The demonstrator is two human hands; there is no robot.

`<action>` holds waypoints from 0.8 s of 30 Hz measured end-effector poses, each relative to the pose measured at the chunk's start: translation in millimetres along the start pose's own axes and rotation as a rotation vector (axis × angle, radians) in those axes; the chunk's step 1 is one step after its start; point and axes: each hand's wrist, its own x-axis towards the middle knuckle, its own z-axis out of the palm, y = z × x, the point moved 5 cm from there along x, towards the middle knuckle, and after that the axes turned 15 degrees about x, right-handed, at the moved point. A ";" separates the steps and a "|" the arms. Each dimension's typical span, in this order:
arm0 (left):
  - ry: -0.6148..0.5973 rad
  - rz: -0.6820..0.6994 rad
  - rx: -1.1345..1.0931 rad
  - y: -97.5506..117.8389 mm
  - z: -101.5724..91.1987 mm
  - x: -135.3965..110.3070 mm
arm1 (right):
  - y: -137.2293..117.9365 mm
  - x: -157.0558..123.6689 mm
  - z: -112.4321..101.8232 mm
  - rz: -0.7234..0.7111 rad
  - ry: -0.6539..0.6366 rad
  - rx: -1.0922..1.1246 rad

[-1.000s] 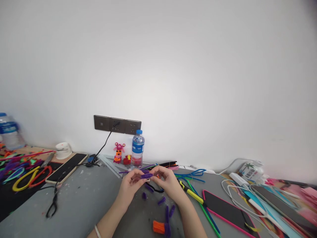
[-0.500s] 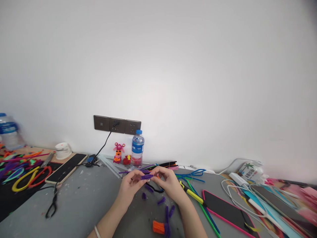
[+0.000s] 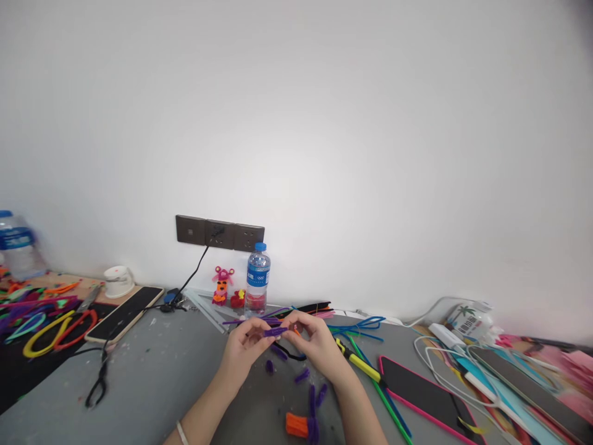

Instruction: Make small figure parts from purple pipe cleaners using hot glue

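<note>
My left hand and my right hand meet over the grey table, both pinching a short folded purple pipe cleaner piece between fingertips. Below the hands lie several small purple pipe cleaner bits and a black one. An orange and purple bundle lies near my forearms. A white bracelet is on my left wrist.
A water bottle and small pipe cleaner figures stand by the wall under a socket strip. Phones lie left and right. Black pliers, a yellow tool, cables and coloured pipe cleaners are spread around.
My fingertips shift slightly on the purple piece, which sits a little lower. The coloured pipe cleaners at the far left have moved a bit.
</note>
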 end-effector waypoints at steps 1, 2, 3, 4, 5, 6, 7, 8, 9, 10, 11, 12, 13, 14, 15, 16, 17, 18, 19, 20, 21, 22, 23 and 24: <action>0.005 0.002 0.004 0.7 -0.3 0.0 | -0.4 0.1 0.1 -0.001 0.000 -0.003; 0.011 0.002 0.009 1.1 -0.8 -0.1 | -0.8 0.2 0.3 -0.002 -0.001 -0.006; 0.017 0.000 0.013 1.4 -1.1 -0.1 | -1.2 0.3 0.3 -0.004 -0.001 -0.010; 0.023 -0.004 0.016 1.6 -1.4 -0.1 | -1.5 0.3 0.4 -0.005 -0.002 -0.012; 0.025 -0.007 0.015 1.9 -1.6 -0.2 | -1.7 0.2 0.3 -0.006 -0.002 -0.011; 0.024 -0.007 0.013 2.3 -1.5 -0.3 | -1.9 0.1 0.3 -0.006 -0.003 -0.007; 0.020 -0.006 0.010 2.8 -1.2 -0.5 | -2.0 0.0 0.3 -0.005 -0.005 -0.001; 0.016 -0.004 0.006 3.5 -0.9 -0.7 | -2.1 -0.2 0.3 -0.005 -0.007 0.006; 0.015 -0.002 0.003 4.3 -0.7 -0.9 | -2.3 -0.3 0.4 -0.004 -0.009 0.010; 0.016 -0.001 0.003 5.1 -0.7 -1.1 | -2.3 -0.4 0.7 -0.002 -0.010 0.012; 0.017 -0.003 0.005 5.8 -0.6 -1.4 | -2.3 -0.4 1.0 0.001 -0.009 0.014; 0.019 -0.008 0.006 6.4 -0.7 -1.7 | -2.0 -0.3 1.4 0.007 -0.006 0.018; 0.020 -0.015 0.005 6.7 -0.6 -1.9 | -1.0 -0.1 2.1 0.019 -0.004 0.032; 0.017 -0.020 0.002 6.8 -0.5 -2.0 | 0.4 0.2 3.1 0.037 -0.004 0.059; 0.015 -0.023 -0.002 6.6 -0.4 -2.1 | 2.3 0.6 4.5 0.060 -0.006 0.098; 0.019 -0.021 -0.005 6.1 -0.7 -2.0 | 4.2 1.0 6.0 0.082 -0.010 0.147; 0.026 -0.014 -0.004 5.4 -1.2 -1.7 | 5.8 1.4 7.6 0.100 -0.015 0.199; 0.035 -0.004 0.003 4.5 -1.7 -1.4 | 7.0 1.7 9.2 0.113 -0.019 0.251; 0.045 0.008 0.013 3.4 -2.4 -0.9 | 7.4 2.1 10.5 0.120 -0.024 0.300; 0.053 0.020 0.024 2.2 -3.0 -0.4 | 7.4 2.3 11.8 0.126 -0.030 0.342; 0.058 0.031 0.034 1.0 -3.4 0.1 | 7.1 2.5 12.9 0.133 -0.036 0.376; 0.059 0.040 0.039 0.0 -3.6 0.6 | 6.6 2.6 13.8 0.141 -0.041 0.404; 0.059 0.047 0.039 -0.8 -3.8 1.1 | 6.2 2.6 14.5 0.152 -0.045 0.423; 0.062 0.051 0.035 -1.2 -4.1 1.5 | 5.9 2.7 14.9 0.162 -0.046 0.434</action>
